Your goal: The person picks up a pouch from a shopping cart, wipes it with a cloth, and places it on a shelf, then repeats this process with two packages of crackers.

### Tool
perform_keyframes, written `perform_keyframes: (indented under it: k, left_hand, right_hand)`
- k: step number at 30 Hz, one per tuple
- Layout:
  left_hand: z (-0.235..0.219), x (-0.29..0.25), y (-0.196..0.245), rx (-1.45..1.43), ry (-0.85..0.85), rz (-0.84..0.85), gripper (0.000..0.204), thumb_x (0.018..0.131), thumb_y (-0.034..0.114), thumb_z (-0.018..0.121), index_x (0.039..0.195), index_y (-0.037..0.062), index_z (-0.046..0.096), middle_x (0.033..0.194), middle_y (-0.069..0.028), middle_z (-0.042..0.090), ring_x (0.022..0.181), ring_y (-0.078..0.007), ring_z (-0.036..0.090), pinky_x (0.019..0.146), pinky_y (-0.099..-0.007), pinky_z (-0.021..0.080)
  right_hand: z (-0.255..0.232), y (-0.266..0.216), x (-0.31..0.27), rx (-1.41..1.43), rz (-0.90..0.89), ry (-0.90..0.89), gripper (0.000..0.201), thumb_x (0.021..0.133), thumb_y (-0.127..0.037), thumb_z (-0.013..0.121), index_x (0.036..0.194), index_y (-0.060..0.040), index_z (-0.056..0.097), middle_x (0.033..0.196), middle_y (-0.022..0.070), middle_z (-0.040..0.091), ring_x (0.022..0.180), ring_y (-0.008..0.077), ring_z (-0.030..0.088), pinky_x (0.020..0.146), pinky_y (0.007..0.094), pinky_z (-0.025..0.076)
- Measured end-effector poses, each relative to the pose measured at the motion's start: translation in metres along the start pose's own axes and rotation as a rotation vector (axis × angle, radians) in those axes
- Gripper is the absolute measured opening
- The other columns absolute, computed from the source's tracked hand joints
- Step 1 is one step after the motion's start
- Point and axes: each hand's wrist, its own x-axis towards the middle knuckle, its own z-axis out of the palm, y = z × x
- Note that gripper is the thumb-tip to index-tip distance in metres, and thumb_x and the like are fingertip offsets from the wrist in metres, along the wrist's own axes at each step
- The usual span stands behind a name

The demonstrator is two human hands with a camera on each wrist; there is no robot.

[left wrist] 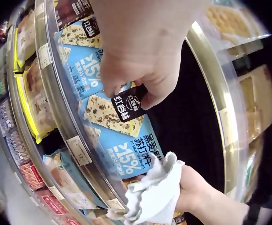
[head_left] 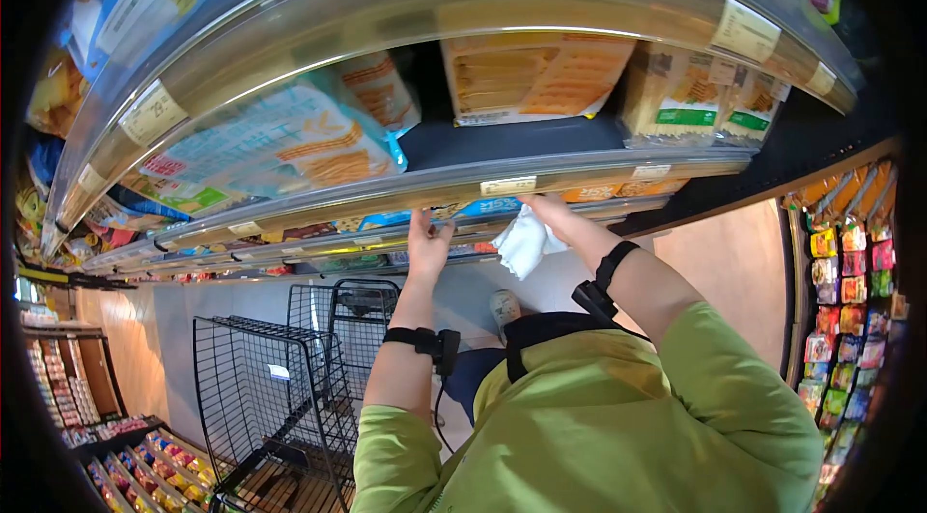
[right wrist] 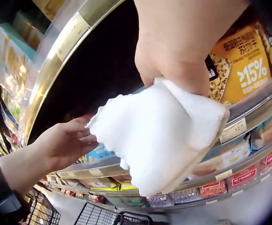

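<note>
My left hand (left wrist: 140, 65) is over a shelf row of blue cracker packs. Its thumb and fingers pinch the black-labelled top of one blue cracker pack (left wrist: 119, 133), which stands with a cracker picture facing out. Another blue pack (left wrist: 82, 65) stands right beside it. My right hand (right wrist: 173, 65) grips a white cloth (right wrist: 145, 131) that hangs down in loose folds before the shelf edge. The right fingertips are largely hidden behind the cloth. In the head view, both the left hand (head_left: 428, 242) and the right hand (head_left: 548, 211) reach under the upper shelf's front rail.
Orange cracker packs (right wrist: 243, 65) stand on the same shelf near the right hand. A price-tag rail (left wrist: 80, 150) runs along its front, with more packaged goods on lower shelves. Bagged bread (head_left: 541, 78) sits above. A black wire cart (head_left: 261, 387) stands behind on the left.
</note>
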Motion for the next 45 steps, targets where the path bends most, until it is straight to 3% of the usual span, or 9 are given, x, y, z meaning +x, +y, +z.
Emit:
perform_keyframes:
  k: [6,9,15,25,28,31,33,36,45]
  left_hand:
    - [-0.008,-0.021,0.005,0.048,-0.059,0.054,0.062,0.082,0.007,0.063,0.137,0.0121,0.035,0.132,-0.0149,0.044,0.125,-0.0210,0.039,0.086,-0.0294,0.042]
    - [-0.013,-0.039,0.004,0.060,-0.086,0.030,0.051,0.083,0.006,0.061,0.131,0.0103,0.044,0.123,-0.0097,0.052,0.112,-0.0173,0.050,0.085,-0.0262,0.042]
    - [-0.015,-0.076,0.000,0.041,-0.085,0.099,0.035,0.085,0.007,0.061,0.119,0.0072,0.055,0.098,-0.0027,0.061,0.084,-0.0092,0.057,0.076,-0.0231,0.045]
    - [-0.029,-0.114,0.031,0.062,-0.072,-0.036,0.038,0.084,0.001,0.060,0.121,0.0013,0.052,0.121,-0.0073,0.056,0.096,-0.0131,0.057,0.086,-0.0266,0.045]
    - [-0.035,-0.119,0.025,0.039,-0.060,0.009,0.038,0.084,0.001,0.060,0.121,0.0008,0.052,0.121,-0.0073,0.056,0.097,-0.0128,0.056,0.086,-0.0262,0.044]
    - [-0.038,-0.125,0.028,0.067,-0.054,-0.039,0.036,0.084,0.002,0.060,0.120,0.0048,0.054,0.111,-0.0051,0.060,0.087,-0.0093,0.057,0.075,-0.0224,0.046]
    - [-0.042,-0.127,0.024,0.074,-0.060,-0.039,0.038,0.083,0.002,0.060,0.120,0.0004,0.052,0.122,-0.0089,0.055,0.101,-0.0141,0.055,0.088,-0.0261,0.043]
    - [-0.050,-0.132,0.020,0.128,-0.071,0.007,0.036,0.084,0.001,0.060,0.119,0.0001,0.053,0.121,-0.0097,0.055,0.104,-0.0158,0.054,0.090,-0.0272,0.042]
    - [-0.060,-0.135,0.010,0.034,-0.078,-0.030,0.034,0.085,0.000,0.055,0.119,0.0011,0.053,0.117,-0.0090,0.056,0.106,-0.0173,0.054,0.091,-0.0297,0.043]
  right_hand:
    - [-0.036,0.004,-0.017,-0.527,-0.366,0.008,0.042,0.080,-0.035,0.060,0.109,-0.0037,0.060,0.095,0.0190,0.065,0.090,0.0314,0.062,0.079,0.0382,0.047]
    - [-0.060,-0.007,-0.045,-1.038,-0.589,0.293,0.034,0.079,-0.031,0.059,0.091,0.0002,0.063,0.090,0.0242,0.063,0.088,0.0369,0.061,0.076,0.0439,0.049]
    - [-0.113,-0.010,-0.037,-1.336,-0.471,0.337,0.022,0.080,-0.020,0.056,0.086,-0.0011,0.064,0.084,0.0181,0.065,0.080,0.0327,0.064,0.073,0.0415,0.051]
    - [-0.116,-0.012,-0.041,-1.410,-0.539,0.311,0.019,0.078,-0.009,0.048,0.086,-0.0027,0.065,0.089,0.0184,0.065,0.080,0.0290,0.066,0.068,0.0387,0.052]
    - [-0.117,-0.016,-0.028,-1.448,-0.407,0.240,0.025,0.080,-0.012,0.048,0.098,-0.0033,0.064,0.102,0.0184,0.063,0.091,0.0278,0.064,0.075,0.0389,0.051]
    - [-0.118,-0.011,-0.010,-1.445,-0.577,0.454,0.031,0.083,-0.014,0.046,0.110,-0.0044,0.060,0.115,0.0186,0.058,0.105,0.0286,0.058,0.086,0.0398,0.047]
    - [-0.117,-0.011,0.004,-1.173,-0.587,0.619,0.035,0.087,-0.018,0.044,0.118,-0.0044,0.056,0.121,0.0178,0.054,0.112,0.0301,0.052,0.093,0.0401,0.042]
    - [-0.126,-0.014,0.002,-1.152,-0.451,0.507,0.036,0.086,-0.021,0.049,0.118,-0.0042,0.055,0.123,0.0188,0.053,0.112,0.0325,0.052,0.094,0.0398,0.042]
    - [-0.147,-0.019,-0.042,-1.284,-0.320,0.289,0.035,0.080,-0.032,0.061,0.097,-0.0020,0.064,0.092,0.0193,0.065,0.092,0.0321,0.061,0.080,0.0416,0.048]
